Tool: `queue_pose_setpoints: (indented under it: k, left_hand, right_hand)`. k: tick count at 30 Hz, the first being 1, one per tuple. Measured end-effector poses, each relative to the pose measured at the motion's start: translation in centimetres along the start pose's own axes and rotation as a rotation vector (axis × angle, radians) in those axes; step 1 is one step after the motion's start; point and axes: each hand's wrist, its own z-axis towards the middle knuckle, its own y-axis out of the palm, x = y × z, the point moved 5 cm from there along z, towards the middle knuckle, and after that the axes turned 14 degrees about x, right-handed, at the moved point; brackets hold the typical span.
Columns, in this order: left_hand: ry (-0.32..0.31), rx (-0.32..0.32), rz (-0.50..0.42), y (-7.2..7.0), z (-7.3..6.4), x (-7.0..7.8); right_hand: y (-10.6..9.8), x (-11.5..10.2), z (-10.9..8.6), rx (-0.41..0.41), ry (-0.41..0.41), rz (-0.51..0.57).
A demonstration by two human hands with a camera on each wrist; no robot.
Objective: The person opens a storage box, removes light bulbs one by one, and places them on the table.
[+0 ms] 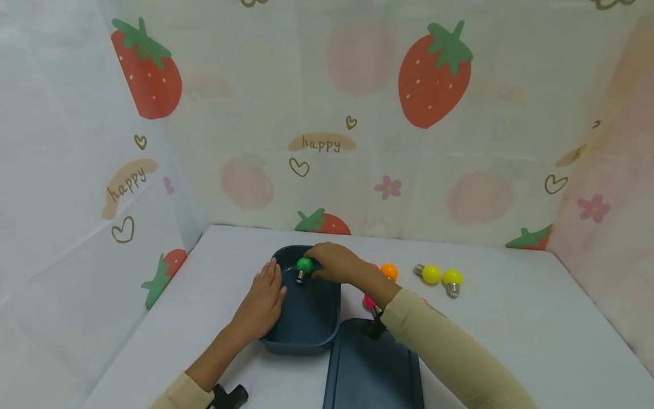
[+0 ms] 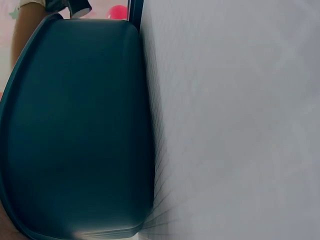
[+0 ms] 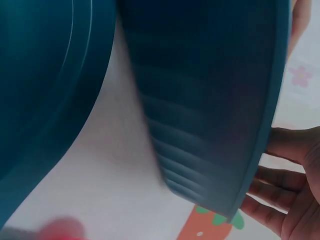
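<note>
A deep dark blue container stands on the white table. My left hand rests along its left rim, fingers straight. Over the container's far right side reaches my right hand, with fingertips and thumb around a green light bulb. The bulb's metal base points down toward the container's inside. From the right wrist view, the fingers pass over the rim and the wall hides the bulb. The left wrist view shows mostly the container's outer wall.
A dark blue lid lies at the container's near right. Further right are two yellow bulbs, an orange bulb and pink bulbs partly covered by the right forearm. Printed cloth walls the table's back and sides.
</note>
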Motion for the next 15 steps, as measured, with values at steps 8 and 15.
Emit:
queue_pose_setpoints:
  k: [8,15]
  left_hand:
    - [0.002,0.0,0.002,0.1,0.1,-0.1]
    - [0.001,0.009,-0.002,0.0,0.1,0.0]
  right_hand:
    - [1.0,0.1,0.8,-0.005,-0.029,0.002]
    - [2.0,0.2,1.2,-0.036,-0.029,-0.041]
